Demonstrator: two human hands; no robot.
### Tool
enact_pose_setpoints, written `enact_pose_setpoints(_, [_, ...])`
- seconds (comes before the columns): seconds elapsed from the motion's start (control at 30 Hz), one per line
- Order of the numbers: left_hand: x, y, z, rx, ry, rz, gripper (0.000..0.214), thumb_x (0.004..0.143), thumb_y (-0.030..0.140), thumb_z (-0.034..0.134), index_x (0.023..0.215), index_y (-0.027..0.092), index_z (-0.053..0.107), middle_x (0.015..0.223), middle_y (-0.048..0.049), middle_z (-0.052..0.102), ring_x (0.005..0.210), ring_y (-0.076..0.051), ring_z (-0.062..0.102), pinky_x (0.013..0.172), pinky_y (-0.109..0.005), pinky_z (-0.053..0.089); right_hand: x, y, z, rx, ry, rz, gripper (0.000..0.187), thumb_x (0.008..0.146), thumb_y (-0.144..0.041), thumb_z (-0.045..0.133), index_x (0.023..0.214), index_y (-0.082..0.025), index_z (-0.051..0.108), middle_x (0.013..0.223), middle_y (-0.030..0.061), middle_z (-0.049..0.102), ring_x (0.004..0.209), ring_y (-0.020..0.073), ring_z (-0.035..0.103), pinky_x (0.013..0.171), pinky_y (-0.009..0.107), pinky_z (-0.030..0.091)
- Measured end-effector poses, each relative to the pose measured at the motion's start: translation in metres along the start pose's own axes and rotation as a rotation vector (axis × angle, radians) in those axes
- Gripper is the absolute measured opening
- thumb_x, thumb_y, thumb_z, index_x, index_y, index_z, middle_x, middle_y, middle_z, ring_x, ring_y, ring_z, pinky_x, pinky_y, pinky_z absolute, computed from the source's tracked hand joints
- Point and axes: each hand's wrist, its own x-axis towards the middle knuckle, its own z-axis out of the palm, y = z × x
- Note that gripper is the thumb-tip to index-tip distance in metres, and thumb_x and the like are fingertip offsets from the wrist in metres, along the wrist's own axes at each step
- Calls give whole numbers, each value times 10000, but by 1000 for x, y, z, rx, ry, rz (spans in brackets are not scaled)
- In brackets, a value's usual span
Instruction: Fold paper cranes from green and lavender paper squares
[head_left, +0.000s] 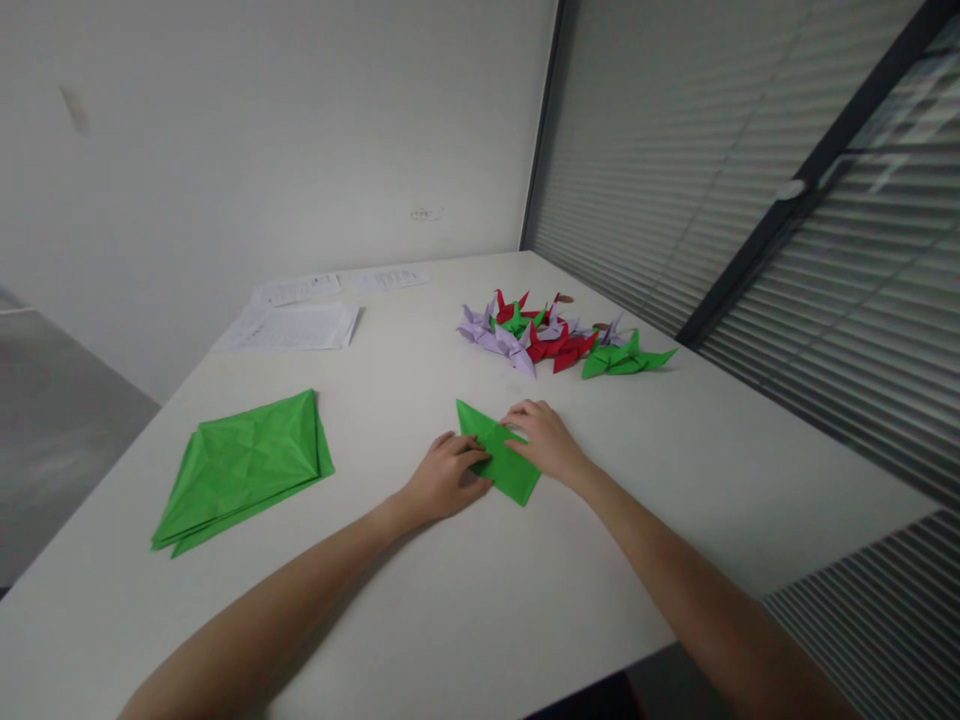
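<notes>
A folded green paper (504, 468), roughly diamond-shaped, lies flat on the white table (420, 600) in front of me. My left hand (446, 478) rests on its left edge, fingers curled and pressing down on the paper. On the paper's right upper side lies my right hand (546, 440), fingers bent with the tips pressing a fold. Both hands hold the paper against the table.
A stack of green paper sheets (244, 465) lies at the left. Several folded origami figures (559, 340) in purple, red and green are heaped beyond the hands. White printed sheets (296, 325) lie near the wall. Window blinds (750, 220) run along the right side.
</notes>
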Motion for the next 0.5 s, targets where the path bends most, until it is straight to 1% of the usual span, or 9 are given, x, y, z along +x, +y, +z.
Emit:
enact_pose_setpoints(0.03, [0,-1,0,16,7,-20,324,830,356,661,1110,194,671,1125,-113,657,1142,-266,582,1069,-497,371,-1,-3,-3,-9,-33,-65,244,735,-188,745,977,-192,717,1050,95,642,1034,246,559,958,418,435])
enact_pose_setpoints(0.07, [0,-1,0,27,12,-38,308,841,355,651,1102,193,673,1124,-110,658,1131,-263,587,1066,-500,371,-2,-7,-7,14,-93,-124,243,735,-241,763,970,-198,719,1054,88,638,1050,242,546,974,410,427])
enact_pose_setpoints(0.13, [1,-3,0,32,24,-63,264,866,335,623,1082,195,680,1103,-99,664,1089,-247,603,1044,-486,393,-5,-13,-11,69,-246,-204,323,696,-350,803,975,-211,718,1075,74,632,1064,239,533,989,403,423])
enact_pose_setpoints(0.2, [1,-4,0,23,39,-72,235,868,315,617,1062,202,688,1074,-90,669,1053,-235,615,1013,-460,423,-8,-18,-13,66,-353,-218,436,637,-402,834,1015,-224,711,1128,72,614,1092,256,516,1007,431,408])
enact_pose_setpoints(0.23, [2,-4,0,18,46,-71,232,858,313,628,1053,205,691,1065,-89,671,1042,-233,618,1003,-452,431,-9,-19,-14,50,-378,-210,476,618,-401,842,1039,-229,706,1152,75,603,1105,266,509,1013,446,401])
enact_pose_setpoints(0.3, [2,-4,-1,16,57,-65,250,823,327,663,1042,209,695,1062,-90,673,1034,-238,623,1008,-457,425,-11,-22,-14,24,-385,-205,494,619,-361,833,1077,-232,698,1176,83,592,1121,274,504,1019,455,396])
enact_pose_setpoints(0.4, [1,-3,0,35,60,-65,292,785,341,694,1046,212,693,1087,-94,674,1060,-253,620,1037,-483,396,-12,-25,-15,29,-338,-239,389,678,-247,754,1065,-234,712,1152,79,624,1104,252,535,1023,413,402])
enact_pose_setpoints(0.5, [0,-3,2,63,57,-61,248,824,277,644,1059,218,693,1098,-94,681,1104,-254,608,1034,-480,401,-11,-28,-18,65,-322,-249,316,746,-155,629,1035,-230,734,1086,72,683,1052,226,588,1004,378,420])
